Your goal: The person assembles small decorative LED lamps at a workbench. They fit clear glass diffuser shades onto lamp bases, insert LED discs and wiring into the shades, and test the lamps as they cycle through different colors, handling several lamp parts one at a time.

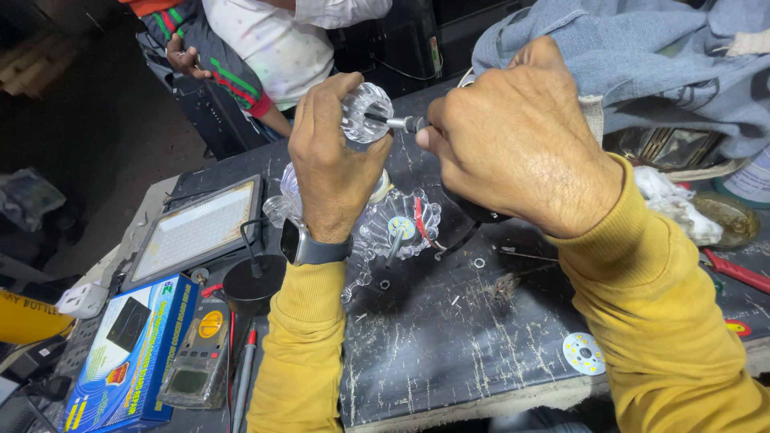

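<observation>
My left hand (329,156) grips a small clear ribbed plastic lamp part (366,111), held up above the bench. My right hand (517,136) is closed around a screwdriver (403,123) whose metal tip enters that clear part from the right. Below both hands lies a clear flower-shaped lamp housing (405,228) with a small round white LED board and a red wire inside it. Both arms wear mustard-yellow sleeves, and a dark smartwatch (309,247) sits on my left wrist.
The scratched dark bench top (449,337) carries a flat LED panel (196,232), a blue box (128,353), a multimeter (196,357), a loose round LED disc (583,354) and red-handled pliers (738,273). Grey cloth (642,56) lies at back right. Another person stands beyond the bench.
</observation>
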